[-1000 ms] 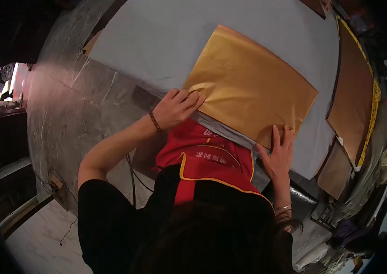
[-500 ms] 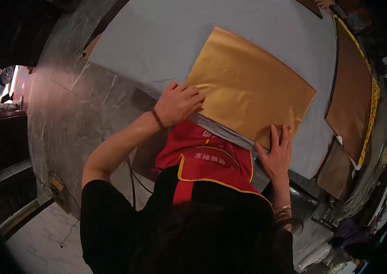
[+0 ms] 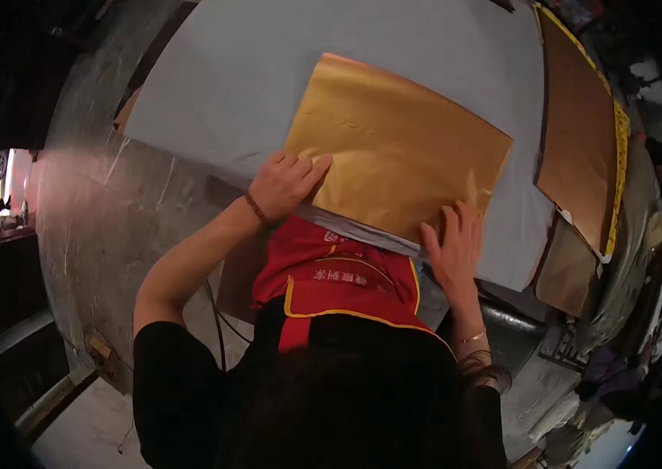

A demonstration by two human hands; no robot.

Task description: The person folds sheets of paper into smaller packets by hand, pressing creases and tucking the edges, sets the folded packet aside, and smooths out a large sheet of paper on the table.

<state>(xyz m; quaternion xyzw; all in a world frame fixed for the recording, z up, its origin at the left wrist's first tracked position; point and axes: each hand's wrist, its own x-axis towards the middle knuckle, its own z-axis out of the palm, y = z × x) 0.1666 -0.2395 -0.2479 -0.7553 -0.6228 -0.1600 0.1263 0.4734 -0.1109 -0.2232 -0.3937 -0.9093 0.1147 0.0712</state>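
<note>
A gold sheet, slightly creased and glossy, lies over the near side of the cloth-covered table. At its left near corner, my left hand is closed with bent fingers gripping the edge; the thumb is hidden. My right hand rests its fingertips on the near right part of the sheet, with the fingers apart and the thumb by the near edge. Grey-blue cloth spreads beneath the sheet, its folded edge showing along the front. Below that is the red apron with yellow trim.
A brown board edged with yellow tape stands on the right. Behind it is a clutter of bags and sheets. Cables hang at the left of my lap above the grey floor. A black stool seat is at my right.
The view has shifted, so the table and sheet appear farther left. My right fingers bend slightly more on the sheet; my left hand keeps its place at the corner. Another person's hand has left the top right.
</note>
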